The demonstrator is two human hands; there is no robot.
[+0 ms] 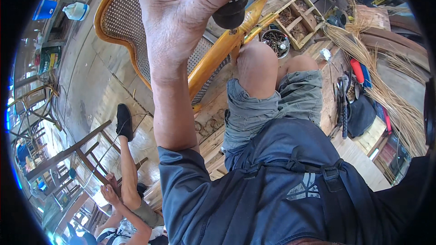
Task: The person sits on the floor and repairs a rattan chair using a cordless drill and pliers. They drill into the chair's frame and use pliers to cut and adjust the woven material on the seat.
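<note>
- Workshop floor (86, 75), grey-brown and scuffed, spreads to the left; a co-worker sits at lower left with both hands (109, 190) at a dark wooden frame (81, 154).
- How far along: woven cane mesh (119, 11) already fills the curved back of the honey-coloured varnished wooden chair (101, 22). Work on its long, glossy wooden rail (211, 63) looks to be under way; whether the tool's tip meets the wood, and how many joints remain, I cannot tell.
- Direction: the black-and-blue power drill (230, 16) has its dark rounded nose towards the wearer and down at the rail, close to the bare knee (258, 66). Its long axis runs nearly up and down the view, leaning slightly left at the nose; the rear is cut off by the top edge.
- Left hand (181, 13): thumb laid along the drill, seemingly clasped round its body; the other fingers are hidden, so their curl cannot be told.
- Right hand: perhaps a fingertip at the top edge; its grip cannot be told.
- Beyond the knee: a round metal bowl of small hardware (287, 51) and a pale wooden divided tray (316, 14).
</note>
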